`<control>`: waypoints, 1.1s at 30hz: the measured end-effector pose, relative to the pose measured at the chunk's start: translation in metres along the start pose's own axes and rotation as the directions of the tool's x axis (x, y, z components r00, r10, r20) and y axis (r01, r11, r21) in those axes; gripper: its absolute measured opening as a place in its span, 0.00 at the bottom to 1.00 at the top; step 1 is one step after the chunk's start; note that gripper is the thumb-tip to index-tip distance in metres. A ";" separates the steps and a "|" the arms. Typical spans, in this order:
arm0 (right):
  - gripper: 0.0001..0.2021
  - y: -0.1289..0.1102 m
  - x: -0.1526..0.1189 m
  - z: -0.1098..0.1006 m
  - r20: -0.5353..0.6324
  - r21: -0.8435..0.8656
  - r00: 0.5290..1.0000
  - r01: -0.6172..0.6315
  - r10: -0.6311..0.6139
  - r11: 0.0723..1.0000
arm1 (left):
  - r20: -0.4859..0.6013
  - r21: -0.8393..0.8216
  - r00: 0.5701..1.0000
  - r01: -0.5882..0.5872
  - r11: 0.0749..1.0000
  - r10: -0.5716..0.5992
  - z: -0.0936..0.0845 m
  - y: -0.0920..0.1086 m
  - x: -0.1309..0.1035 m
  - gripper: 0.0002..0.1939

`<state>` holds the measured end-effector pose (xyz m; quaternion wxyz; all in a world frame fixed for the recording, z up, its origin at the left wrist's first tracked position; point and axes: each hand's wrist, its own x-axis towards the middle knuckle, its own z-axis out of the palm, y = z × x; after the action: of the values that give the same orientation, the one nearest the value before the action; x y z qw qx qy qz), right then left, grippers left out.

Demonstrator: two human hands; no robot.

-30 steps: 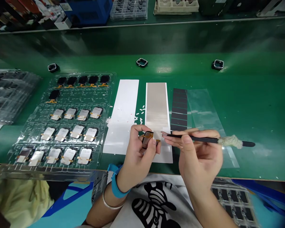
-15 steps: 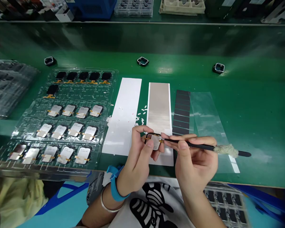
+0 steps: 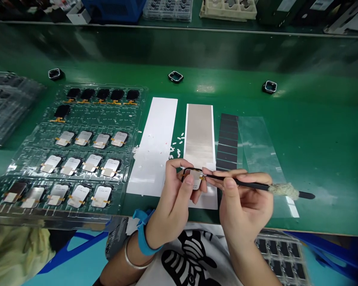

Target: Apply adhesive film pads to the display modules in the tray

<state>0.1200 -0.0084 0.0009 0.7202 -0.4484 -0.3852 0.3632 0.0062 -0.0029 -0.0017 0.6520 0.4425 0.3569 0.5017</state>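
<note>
My left hand (image 3: 177,194), with a blue strap on its wrist, grips a small watch screen (image 3: 196,182) by its edges, silvery back facing up. My right hand (image 3: 246,198) is closed around black tweezers (image 3: 252,184), which have a pale fuzzy wrap near their rear end. The tweezer tips touch the right edge of the screen, by its orange flex strip. Whether the tips pinch anything is too small to tell. Both hands are above the lower end of a white-edged sheet with a beige strip (image 3: 199,131).
Left stands a clear tray (image 3: 128,115) holding several watch screens. A white sheet (image 3: 155,151) with tiny white scraps, a black sticker strip (image 3: 227,139) and clear film (image 3: 261,147) lie on the green bench. Three watch cases (image 3: 176,76) sit behind. Another tray (image 3: 282,254) is below the bench edge.
The view has shifted slightly, so the tray and watch cases appear a little further left. Both hands keep nearly the same pose, with the tweezer tips still at the screen's edge.
</note>
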 end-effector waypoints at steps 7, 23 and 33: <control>0.08 0.001 0.001 0.000 0.013 -0.014 1.000 0.003 -0.003 1.000 | -0.006 0.019 1.000 -0.001 1.000 0.001 0.001 0.002 0.000 0.05; 0.09 -0.002 0.003 -0.002 0.003 -0.018 0.998 0.063 -0.063 0.998 | -0.130 0.155 0.991 -0.005 0.988 0.025 0.000 0.002 0.002 0.04; 0.08 -0.023 0.007 -0.063 -0.010 -0.373 0.992 -0.121 0.126 0.920 | 0.125 0.519 0.992 -0.037 0.854 -0.033 0.001 0.004 0.000 0.03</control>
<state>0.1824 -0.0331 0.0054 0.5947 -0.5979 -0.4233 0.3312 0.0056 -0.0030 0.0019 0.5294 0.6342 0.4355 0.3577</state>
